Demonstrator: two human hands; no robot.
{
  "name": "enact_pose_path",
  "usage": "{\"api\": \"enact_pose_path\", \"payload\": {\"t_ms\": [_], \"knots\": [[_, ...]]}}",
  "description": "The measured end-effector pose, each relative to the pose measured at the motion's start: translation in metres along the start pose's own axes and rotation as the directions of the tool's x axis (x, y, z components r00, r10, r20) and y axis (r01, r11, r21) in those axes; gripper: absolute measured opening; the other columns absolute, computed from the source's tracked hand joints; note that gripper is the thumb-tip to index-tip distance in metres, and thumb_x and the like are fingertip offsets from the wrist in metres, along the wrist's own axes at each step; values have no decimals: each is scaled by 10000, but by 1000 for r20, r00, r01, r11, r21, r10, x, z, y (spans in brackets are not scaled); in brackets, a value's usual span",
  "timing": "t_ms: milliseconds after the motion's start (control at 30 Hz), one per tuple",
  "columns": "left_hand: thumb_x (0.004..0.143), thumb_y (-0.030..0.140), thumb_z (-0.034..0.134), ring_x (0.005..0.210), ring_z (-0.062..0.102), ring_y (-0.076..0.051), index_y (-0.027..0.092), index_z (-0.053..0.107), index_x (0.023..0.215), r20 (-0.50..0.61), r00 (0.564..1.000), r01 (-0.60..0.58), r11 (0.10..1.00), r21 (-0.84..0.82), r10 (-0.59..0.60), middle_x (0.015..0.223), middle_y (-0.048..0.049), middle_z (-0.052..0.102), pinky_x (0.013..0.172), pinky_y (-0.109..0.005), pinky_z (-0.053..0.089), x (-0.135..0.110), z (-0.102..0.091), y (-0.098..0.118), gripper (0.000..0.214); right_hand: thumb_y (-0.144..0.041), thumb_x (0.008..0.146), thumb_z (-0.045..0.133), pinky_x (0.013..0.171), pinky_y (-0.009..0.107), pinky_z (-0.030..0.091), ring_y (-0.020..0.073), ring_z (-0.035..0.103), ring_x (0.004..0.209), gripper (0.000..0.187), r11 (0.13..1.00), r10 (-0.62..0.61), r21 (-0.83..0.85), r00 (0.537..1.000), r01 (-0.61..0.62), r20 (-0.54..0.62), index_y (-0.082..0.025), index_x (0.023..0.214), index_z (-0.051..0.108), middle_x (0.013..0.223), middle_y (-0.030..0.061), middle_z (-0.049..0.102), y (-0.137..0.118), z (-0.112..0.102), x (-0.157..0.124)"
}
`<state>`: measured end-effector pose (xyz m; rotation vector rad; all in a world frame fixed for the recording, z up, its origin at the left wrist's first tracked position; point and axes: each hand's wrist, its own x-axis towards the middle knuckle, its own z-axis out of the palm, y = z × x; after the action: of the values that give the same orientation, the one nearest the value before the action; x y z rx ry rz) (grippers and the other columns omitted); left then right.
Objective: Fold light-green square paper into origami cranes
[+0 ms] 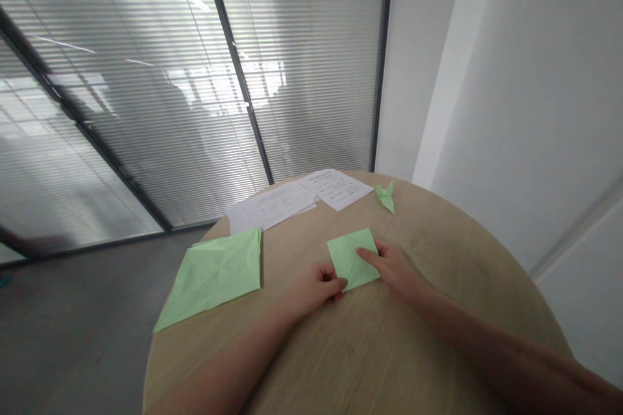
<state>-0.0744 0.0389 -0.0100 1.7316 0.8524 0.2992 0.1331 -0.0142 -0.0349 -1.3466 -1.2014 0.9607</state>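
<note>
A small folded square of light green paper (351,253) lies on the round wooden table (438,337) in front of me. My left hand (314,285) pinches its near corner with curled fingers. On the paper's right side my right hand (394,269) presses down, the forefinger stretched along a diagonal fold and the other fingers curled by the edge.
A larger stack of light green sheets (219,272) lies at the table's left edge. Two white printed pages (272,204) (338,188) lie at the far side. A small folded green paper figure (386,194) sits beyond my hands. Glass walls with blinds stand behind.
</note>
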Motion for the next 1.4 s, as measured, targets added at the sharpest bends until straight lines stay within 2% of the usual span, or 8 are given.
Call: {"api": "enact_pose_path", "payload": {"t_ms": [200, 367, 567, 733, 867, 1033, 1133, 1400], "knots": [[850, 555, 653, 591, 549, -132, 168, 676, 992, -145, 988, -85, 972, -218, 54, 710, 3, 642, 555, -257, 427, 0, 4, 2, 413, -517, 800, 733, 761, 381, 566, 265, 722, 839, 380, 993, 64, 85, 984, -79, 167, -180, 975, 751, 954, 82, 789, -8, -6, -2], [763, 301, 753, 704, 597, -146, 195, 588, 1126, -308, 926, -265, 957, -123, 217, 793, 14, 664, 650, -266, 444, 1, 0, 5, 413, -462, 778, 778, 732, 343, 543, 254, 718, 835, 316, 995, 74, -91, 897, -38, 436, -184, 924, 742, 906, 51, 778, -15, -12, -6], [753, 214, 721, 641, 553, -125, 216, 520, 853, -262, 929, -258, 965, 53, 263, 692, 56, 588, 624, -258, 412, -7, -1, 13, 225, -354, 732, 821, 802, 371, 565, 258, 720, 964, 572, 998, 18, -65, 951, 2, 310, -221, 1244, 606, 1077, 75, 760, -9, -14, -4], [738, 287, 788, 643, 619, -150, 212, 543, 1089, -158, 973, -197, 959, -203, 167, 720, 33, 664, 601, -261, 444, -4, 6, 8, 435, -351, 766, 793, 775, 362, 559, 248, 725, 923, 517, 996, 14, -94, 958, 13, 286, -249, 1238, 608, 1067, 62, 765, -11, -12, -6], [694, 342, 840, 730, 699, -192, 166, 646, 1009, -57, 994, -105, 919, -380, 89, 834, -52, 747, 683, -301, 509, 1, 10, 3, 410, -341, 773, 784, 743, 355, 554, 240, 716, 866, 519, 996, -11, -86, 963, 35, 270, -259, 1250, 595, 1017, 51, 763, -14, -10, -9], [703, 360, 838, 751, 704, -201, 143, 706, 986, -261, 964, -170, 878, -447, 53, 871, -82, 764, 714, -315, 531, 0, 6, 7, 380, -427, 821, 746, 674, 334, 562, 222, 692, 799, 600, 998, -53, 55, 984, 45, 168, -279, 1347, 499, 944, 46, 726, -12, -11, -6], [704, 375, 829, 712, 685, -190, 137, 711, 993, -377, 925, -217, 873, -436, 42, 875, -86, 764, 646, -288, 508, 0, 3, 9, 393, -498, 841, 715, 550, 294, 542, 193, 652, 691, 588, 990, 3, 137, 973, -35, 231, -246, 1328, 504, 863, 31, 694, -11, -9, -5], [735, 495, 812, 836, 706, -246, 145, 755, 998, -288, 955, -188, 899, -395, 73, 983, -119, 783, 766, -352, 551, 1, 8, 4, 441, -483, 819, 715, 425, 209, 444, 129, 572, 563, 469, 998, 50, 30, 960, -60, 276, -208, 1191, 632, 798, 19, 698, -17, -2, -9]]}}
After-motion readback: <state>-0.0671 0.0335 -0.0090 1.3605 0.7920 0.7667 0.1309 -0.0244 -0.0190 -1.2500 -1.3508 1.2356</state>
